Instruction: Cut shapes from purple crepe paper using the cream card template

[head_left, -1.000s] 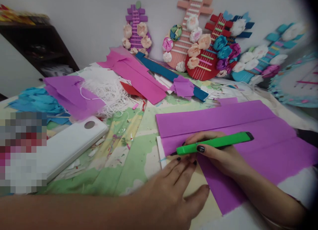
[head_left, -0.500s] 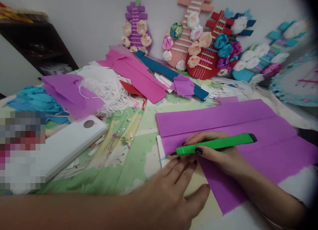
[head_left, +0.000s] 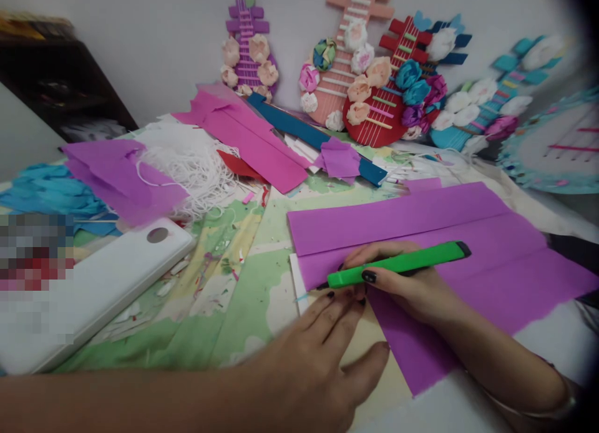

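My right hand (head_left: 412,289) is closed around a green utility knife (head_left: 397,264), a flat tool with a black back end. Its dark, narrow tip points left, at the lower left edge of a purple crepe paper sheet (head_left: 468,252). The creased sheet lies partly under my right hand and over a white board (head_left: 298,280). My left hand (head_left: 318,358) lies palm down just below the tip, fingers stretched forward and thumb apart. Its fingertips press near the paper's edge, beside my right fingers. Beneath my left hand a pale yellow surface (head_left: 365,358) shows.
A white power bank-like slab (head_left: 116,283) lies left, near white string (head_left: 196,171), blue crepe paper (head_left: 51,186) and purple scraps (head_left: 126,177). Pink crepe paper (head_left: 253,140) and a dark blue strip (head_left: 299,127) lie behind. Flower-decorated toy instruments (head_left: 374,115) lean on the wall.
The whole view has shifted slightly, so things appear a little further left and up. Both hands and the knife keep nearly the same place on the paper.
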### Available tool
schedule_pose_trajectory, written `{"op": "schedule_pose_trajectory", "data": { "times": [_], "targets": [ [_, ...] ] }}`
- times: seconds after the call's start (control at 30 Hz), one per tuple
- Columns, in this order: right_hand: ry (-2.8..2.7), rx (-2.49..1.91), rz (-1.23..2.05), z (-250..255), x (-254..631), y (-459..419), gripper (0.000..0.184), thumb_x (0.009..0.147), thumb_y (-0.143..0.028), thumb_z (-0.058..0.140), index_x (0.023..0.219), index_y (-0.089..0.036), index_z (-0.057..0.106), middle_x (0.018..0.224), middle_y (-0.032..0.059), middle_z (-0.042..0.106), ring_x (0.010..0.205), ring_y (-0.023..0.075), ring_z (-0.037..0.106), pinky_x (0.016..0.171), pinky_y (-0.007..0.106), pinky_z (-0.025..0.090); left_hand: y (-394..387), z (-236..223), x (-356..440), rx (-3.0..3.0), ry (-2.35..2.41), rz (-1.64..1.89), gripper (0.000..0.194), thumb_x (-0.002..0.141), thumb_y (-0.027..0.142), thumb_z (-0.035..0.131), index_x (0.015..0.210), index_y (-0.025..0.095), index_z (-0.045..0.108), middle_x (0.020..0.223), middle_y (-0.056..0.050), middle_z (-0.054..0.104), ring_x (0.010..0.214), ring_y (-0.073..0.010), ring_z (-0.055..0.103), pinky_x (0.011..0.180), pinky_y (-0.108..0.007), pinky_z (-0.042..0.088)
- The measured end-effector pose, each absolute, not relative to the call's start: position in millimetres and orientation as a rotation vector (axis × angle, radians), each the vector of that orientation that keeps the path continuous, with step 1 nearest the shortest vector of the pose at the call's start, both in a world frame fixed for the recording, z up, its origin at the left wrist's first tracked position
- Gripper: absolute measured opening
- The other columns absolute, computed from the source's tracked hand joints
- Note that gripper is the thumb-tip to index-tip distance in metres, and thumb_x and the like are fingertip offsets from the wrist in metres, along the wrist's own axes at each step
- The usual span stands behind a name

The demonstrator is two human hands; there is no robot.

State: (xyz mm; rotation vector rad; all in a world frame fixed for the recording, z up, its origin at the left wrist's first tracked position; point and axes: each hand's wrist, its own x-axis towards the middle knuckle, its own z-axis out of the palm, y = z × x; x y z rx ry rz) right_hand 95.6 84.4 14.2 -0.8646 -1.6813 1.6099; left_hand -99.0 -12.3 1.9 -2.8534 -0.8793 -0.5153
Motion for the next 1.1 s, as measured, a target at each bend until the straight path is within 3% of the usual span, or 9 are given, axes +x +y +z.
{"op": "schedule_pose_trajectory", "data": {
  "times": [0.73, 1.1],
  "targets": [
    [-1.523, -0.772, 1.719, 13.7, 95.7, 86.2, 0.014, 0.082, -0.028, 0.07, 0.09, -0.017, 0.073, 0.088, 0.0085, 0.073, 0.067, 0.0168, 0.066, 0.061, 0.028, 0.054, -12.2, 4.3, -98.7, -2.843, -0.858, -0.477, 0.046, 0.092, 0.027, 0.049, 0.136, 0.012, 0.048, 0.134, -0.027, 0.051, 0.13, -0.0382, 0.044, 0.105, -0.048, 0.041],
    [-1.561, -0.819, 1.72, 13.7, 96.6, 84.9, 0.017, 0.081, -0.028, 0.07, 0.094, -0.017, 0.073, 0.09, 0.0094, 0.074, 0.071, 0.0179, 0.069, 0.066, 0.03, 0.055, -12.8, 3.3, -99.4, -2.829, -0.848, -0.471, 0.048, 0.091, 0.028, 0.049, 0.137, 0.012, 0.047, 0.132, -0.027, 0.053, 0.128, -0.038, 0.046, 0.104, -0.049, 0.042]
  ]
}}
